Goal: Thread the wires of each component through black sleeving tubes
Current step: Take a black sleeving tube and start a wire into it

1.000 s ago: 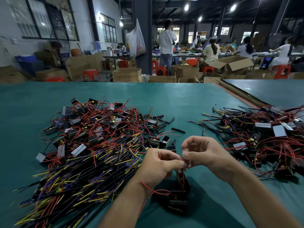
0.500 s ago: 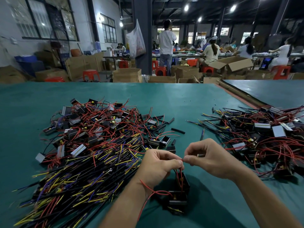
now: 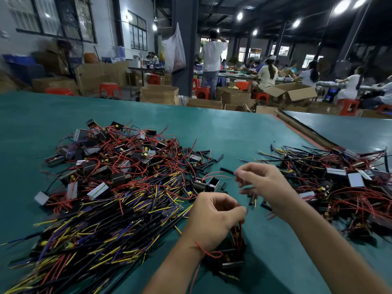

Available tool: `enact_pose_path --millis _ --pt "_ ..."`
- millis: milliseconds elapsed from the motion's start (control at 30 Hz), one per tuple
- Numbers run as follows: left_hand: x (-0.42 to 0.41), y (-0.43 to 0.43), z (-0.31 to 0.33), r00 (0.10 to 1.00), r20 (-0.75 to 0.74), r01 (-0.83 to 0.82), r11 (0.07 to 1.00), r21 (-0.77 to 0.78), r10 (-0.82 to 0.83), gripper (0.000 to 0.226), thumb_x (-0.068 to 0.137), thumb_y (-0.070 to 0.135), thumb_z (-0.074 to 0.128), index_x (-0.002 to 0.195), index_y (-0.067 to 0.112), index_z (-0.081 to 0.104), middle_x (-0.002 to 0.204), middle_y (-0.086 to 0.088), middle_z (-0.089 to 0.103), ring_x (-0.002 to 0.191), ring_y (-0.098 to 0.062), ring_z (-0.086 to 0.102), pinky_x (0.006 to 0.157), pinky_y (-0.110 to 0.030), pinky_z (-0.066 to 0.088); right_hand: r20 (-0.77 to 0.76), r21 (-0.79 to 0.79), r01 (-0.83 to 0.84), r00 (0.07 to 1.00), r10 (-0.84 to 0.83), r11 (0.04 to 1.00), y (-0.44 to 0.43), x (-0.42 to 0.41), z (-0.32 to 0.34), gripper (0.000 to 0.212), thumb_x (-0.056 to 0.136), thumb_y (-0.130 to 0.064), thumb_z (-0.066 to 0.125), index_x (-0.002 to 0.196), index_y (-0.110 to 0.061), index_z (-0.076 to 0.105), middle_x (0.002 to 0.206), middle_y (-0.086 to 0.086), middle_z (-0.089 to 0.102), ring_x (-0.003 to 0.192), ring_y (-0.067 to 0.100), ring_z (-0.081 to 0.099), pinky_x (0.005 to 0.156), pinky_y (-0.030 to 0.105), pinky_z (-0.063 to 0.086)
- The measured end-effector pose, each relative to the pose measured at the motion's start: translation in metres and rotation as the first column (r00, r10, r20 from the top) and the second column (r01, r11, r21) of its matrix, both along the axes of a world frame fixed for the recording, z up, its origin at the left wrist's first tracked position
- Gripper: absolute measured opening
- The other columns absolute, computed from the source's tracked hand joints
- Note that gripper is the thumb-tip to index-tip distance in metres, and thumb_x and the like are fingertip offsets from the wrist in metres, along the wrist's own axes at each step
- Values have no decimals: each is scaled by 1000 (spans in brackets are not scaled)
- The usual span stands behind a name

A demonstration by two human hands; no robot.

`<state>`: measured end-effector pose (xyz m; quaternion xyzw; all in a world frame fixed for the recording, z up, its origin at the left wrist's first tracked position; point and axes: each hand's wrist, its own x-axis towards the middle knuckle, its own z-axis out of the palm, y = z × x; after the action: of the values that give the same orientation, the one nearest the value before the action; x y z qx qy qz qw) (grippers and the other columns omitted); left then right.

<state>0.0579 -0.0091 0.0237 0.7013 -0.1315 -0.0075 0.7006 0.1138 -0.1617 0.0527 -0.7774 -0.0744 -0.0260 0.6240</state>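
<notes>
Head view: a green table [image 3: 233,134] is shown across the lower frame. On its left portion a large pile of components [image 3: 118,170] is spread, with red, yellow, blue and black leads tangled together. A second, smaller pile [image 3: 339,183] is located on the right portion, well apart from the first. Between the two piles, both hands are raised above the table surface. The left hand [image 3: 214,217] is seen with fingers curled and thumb pressed against forefinger; the red wires [image 3: 240,227] of one unit are gripped in it. That black component [image 3: 232,262] is positioned below the left wrist; whether it is hanging or resting on the table cannot be determined. The right hand [image 3: 265,185] is blurred, with fingers loosely bent. A short black sleeving tube [image 3: 251,200] is seen just below its thumb; whether it is gripped cannot be determined. Further loose sleeving tubes [image 3: 212,160] are scattered beyond the hands, beside the larger pile.
</notes>
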Motion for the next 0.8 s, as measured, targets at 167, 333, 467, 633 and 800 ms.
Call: enact_pose_path --millis 167,333,467,633,800 --pt "-2 2 1 995 -87 45 999 -28 -48 28 82 1 67 58 15 64 55 -2 63 37 -10 43 40 -17 36 85 -419 88 995 -57 904 41 73 -16 26 87 -4 59 69 -20 69 61 0 61 57 16 55 59 30 52" --pt "-1 7 2 983 -152 94 991 -99 -108 23 86 3 67 65 12 63 57 -1 65 36 -9 47 42 -20 42 85 -849 34 994 73 528 61 130 -18 12 85 -21 65 91 -22 76 91 0 73 85 21 65 70 23 45" --pt "0 11 2 949 -273 100 971 -217 -159 13 80 -1 74 80 6 63 58 -3 64 39 -7 51 45 -20 48 41 -945 -3 991 128 326 68 139 -26 17 86 -26 68 100 -19 75 99 5 73 93 28 67 74 28 50" --pt "0 13 2 911 -340 144 953 -268 -233 22 75 -9 74 89 3 62 74 -11 71 55 -14 66 53 -24 56 42 -953 -4 989 142 304 65 138 -28 15 88 -26 65 89 -13 72 94 9 71 88 31 65 69 29 46" --pt "-2 11 1 916 -325 153 953 -260 -236 11 83 -9 67 81 1 64 66 -7 69 48 -15 65 56 -27 57 30 -950 -17 989 145 312 58 133 -31 16 85 -18 60 91 -5 68 94 13 68 86 31 61 68 29 40"
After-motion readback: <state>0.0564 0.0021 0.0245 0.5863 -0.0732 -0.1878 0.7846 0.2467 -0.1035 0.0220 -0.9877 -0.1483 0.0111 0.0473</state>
